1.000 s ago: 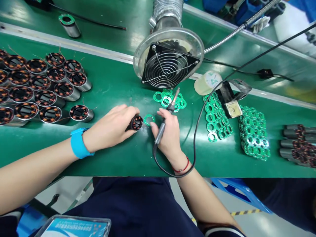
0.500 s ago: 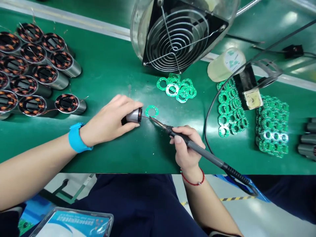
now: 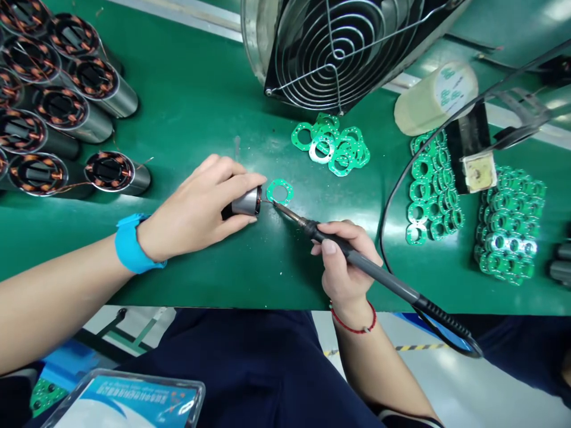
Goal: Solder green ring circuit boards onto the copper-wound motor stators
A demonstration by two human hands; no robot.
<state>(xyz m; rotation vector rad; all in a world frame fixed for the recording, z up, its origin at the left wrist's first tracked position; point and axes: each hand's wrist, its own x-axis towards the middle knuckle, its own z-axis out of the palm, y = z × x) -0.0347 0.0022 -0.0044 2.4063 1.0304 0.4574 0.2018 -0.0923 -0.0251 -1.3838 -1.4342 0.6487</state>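
The can [image 3: 246,203] is in my left hand [image 3: 196,208], its end facing right, just left of the ring [image 3: 289,194]. My right hand [image 3: 349,261] grips the iron [image 3: 393,283], its tip [image 3: 288,213] close to the can's thin wire [image 3: 266,201]. If my right hand shakes, the tip could burn my left hand or mark the ring. If my left hand slips, the can could turn and tug the wire.

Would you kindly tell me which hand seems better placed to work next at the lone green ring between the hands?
Probably the right hand: it holds the soldering iron, whose tip is at the green ring's lower edge. The left hand is occupied, gripping a metal cylinder beside it.
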